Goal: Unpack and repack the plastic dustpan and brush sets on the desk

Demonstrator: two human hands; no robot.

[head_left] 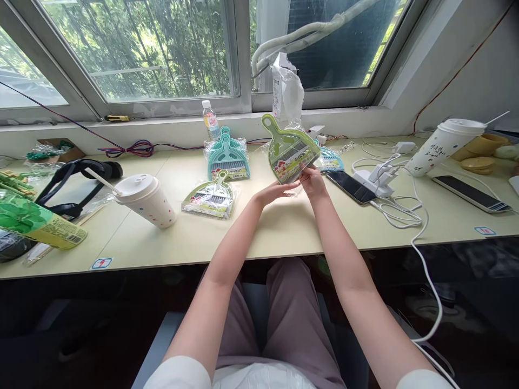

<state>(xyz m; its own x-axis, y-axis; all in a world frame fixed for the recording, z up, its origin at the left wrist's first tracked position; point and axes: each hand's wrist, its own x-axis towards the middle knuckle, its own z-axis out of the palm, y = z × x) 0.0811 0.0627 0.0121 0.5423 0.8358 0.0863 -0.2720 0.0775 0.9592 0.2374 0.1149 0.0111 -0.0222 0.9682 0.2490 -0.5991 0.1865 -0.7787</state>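
Beneath a window [141, 48], over a pale desk [279, 237], the right hand [313, 182] pinches the lower corner of a wrapped green dustpan set [288, 151], tilted; the left hand [278, 191] stretches flat just below. Leftward stands a teal set [227, 156], rightward a phone [351, 187].

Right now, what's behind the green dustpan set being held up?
Behind the green dustpan set, a white package shows above it, and part of a blue wrapped item shows past its right edge. The blue item's left part, and anything else directly behind, is covered.
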